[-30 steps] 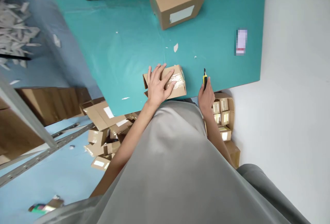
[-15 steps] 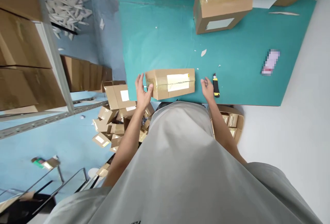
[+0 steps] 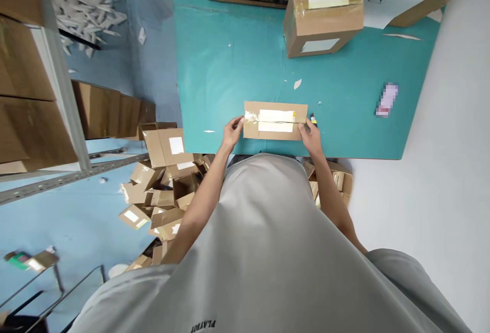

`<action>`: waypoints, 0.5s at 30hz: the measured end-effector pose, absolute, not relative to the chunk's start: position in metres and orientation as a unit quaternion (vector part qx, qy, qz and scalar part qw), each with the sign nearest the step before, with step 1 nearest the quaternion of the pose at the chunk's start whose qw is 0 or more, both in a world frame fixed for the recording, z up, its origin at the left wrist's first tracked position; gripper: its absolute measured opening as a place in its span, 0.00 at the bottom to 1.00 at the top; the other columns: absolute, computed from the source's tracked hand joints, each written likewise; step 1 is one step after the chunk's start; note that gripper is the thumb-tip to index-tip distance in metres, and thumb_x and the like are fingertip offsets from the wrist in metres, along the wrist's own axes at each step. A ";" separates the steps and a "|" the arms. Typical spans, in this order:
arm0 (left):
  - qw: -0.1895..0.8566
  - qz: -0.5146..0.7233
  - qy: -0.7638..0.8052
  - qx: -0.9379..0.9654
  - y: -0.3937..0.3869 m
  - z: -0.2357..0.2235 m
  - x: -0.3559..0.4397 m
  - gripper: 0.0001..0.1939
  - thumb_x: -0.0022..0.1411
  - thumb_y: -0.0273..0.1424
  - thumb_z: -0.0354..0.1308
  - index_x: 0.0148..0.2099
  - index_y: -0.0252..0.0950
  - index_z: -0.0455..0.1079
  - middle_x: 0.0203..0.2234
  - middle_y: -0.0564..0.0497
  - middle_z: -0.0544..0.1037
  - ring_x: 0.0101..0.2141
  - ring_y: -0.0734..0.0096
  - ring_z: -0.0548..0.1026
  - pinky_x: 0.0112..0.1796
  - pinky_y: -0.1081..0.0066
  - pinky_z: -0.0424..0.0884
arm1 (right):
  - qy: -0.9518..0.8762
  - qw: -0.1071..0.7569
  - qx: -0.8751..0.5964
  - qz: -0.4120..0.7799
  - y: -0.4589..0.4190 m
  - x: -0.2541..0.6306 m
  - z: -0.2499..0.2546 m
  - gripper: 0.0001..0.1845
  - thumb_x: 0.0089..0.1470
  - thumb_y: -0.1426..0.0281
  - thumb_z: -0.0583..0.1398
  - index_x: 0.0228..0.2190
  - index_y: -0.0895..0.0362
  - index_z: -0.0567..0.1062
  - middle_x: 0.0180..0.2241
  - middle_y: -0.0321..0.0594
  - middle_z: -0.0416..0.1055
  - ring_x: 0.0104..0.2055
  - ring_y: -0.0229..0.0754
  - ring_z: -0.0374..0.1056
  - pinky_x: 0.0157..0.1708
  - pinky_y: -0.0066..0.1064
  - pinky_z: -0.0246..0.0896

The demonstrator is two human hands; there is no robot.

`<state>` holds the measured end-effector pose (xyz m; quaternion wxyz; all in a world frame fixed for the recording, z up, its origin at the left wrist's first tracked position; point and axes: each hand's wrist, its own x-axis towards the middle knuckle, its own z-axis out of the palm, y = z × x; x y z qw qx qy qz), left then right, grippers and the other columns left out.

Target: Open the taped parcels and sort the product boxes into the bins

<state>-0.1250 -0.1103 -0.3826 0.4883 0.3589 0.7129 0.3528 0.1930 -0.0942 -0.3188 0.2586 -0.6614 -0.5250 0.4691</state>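
Note:
A small taped cardboard box (image 3: 250, 131) with a white label on top lies on the green table, close to its near edge. At its left end is my left hand (image 3: 233, 133), closed with thumb and fingers against the side. On the opposite end my right hand (image 3: 311, 138) grips the box, thumb on the top face near the corner. Just beyond the right hand's fingers a utility knife (image 3: 314, 118) shows in part; the hand covers the rest of it.
A larger taped box (image 3: 325, 21) stands at the back of the green table (image 3: 222, 82). A pixelated pinkish object (image 3: 387, 99) lies at right. Opened boxes (image 3: 163, 197) are heaped on the floor at left, near a metal shelf (image 3: 69, 103). Another carton (image 3: 346, 182) sits below the table's right side.
The box has shifted right and now sits squarely between my hands. My right hand has come onto its right end and partly covers the knife. My left hand has stayed at the left end.

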 end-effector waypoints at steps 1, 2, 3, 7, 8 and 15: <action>0.492 0.356 0.715 0.346 -0.107 -0.377 -0.123 0.22 0.70 0.47 0.63 0.52 0.34 0.82 0.49 0.37 0.88 0.49 0.55 0.86 0.51 0.58 0.84 | -0.520 0.258 -0.676 0.453 -0.094 0.195 -0.320 0.38 0.69 0.42 0.58 0.64 0.56 0.79 0.64 0.53 0.80 0.67 0.57 0.75 0.67 0.52 0.74; 0.493 0.359 0.717 0.338 -0.104 -0.371 -0.123 0.19 0.69 0.44 0.63 0.51 0.35 0.82 0.49 0.39 0.88 0.48 0.57 0.86 0.52 0.58 0.84 | -0.513 0.263 -0.690 0.437 -0.094 0.195 -0.323 0.36 0.68 0.44 0.60 0.63 0.57 0.79 0.64 0.55 0.79 0.67 0.57 0.75 0.66 0.52 0.75; 0.494 0.363 0.716 0.334 -0.103 -0.364 -0.123 0.18 0.68 0.41 0.63 0.51 0.35 0.82 0.50 0.40 0.88 0.49 0.57 0.86 0.54 0.58 0.83 | -0.503 0.271 -0.703 0.424 -0.094 0.194 -0.326 0.35 0.68 0.46 0.61 0.63 0.57 0.80 0.64 0.56 0.78 0.66 0.56 0.76 0.65 0.52 0.75; 0.500 0.353 0.705 0.359 -0.099 -0.338 -0.126 0.18 0.61 0.33 0.64 0.52 0.35 0.81 0.55 0.39 0.87 0.49 0.58 0.86 0.57 0.55 0.82 | -0.457 0.308 -0.732 0.400 -0.089 0.186 -0.338 0.31 0.65 0.53 0.64 0.61 0.59 0.78 0.62 0.57 0.78 0.64 0.54 0.77 0.65 0.50 0.76; 0.497 0.344 0.708 0.365 -0.099 -0.335 -0.126 0.18 0.60 0.31 0.65 0.52 0.35 0.80 0.55 0.39 0.86 0.48 0.58 0.86 0.57 0.55 0.83 | -0.447 0.314 -0.733 0.406 -0.088 0.185 -0.340 0.30 0.64 0.54 0.65 0.60 0.60 0.78 0.61 0.57 0.78 0.64 0.54 0.77 0.65 0.50 0.76; 0.474 0.327 0.716 0.394 -0.105 -0.335 -0.117 0.21 0.58 0.26 0.66 0.54 0.37 0.73 0.57 0.38 0.82 0.52 0.59 0.83 0.57 0.53 0.83 | -0.425 0.305 -0.712 0.468 -0.077 0.193 -0.333 0.24 0.56 0.60 0.69 0.52 0.55 0.74 0.57 0.52 0.79 0.61 0.51 0.79 0.61 0.45 0.78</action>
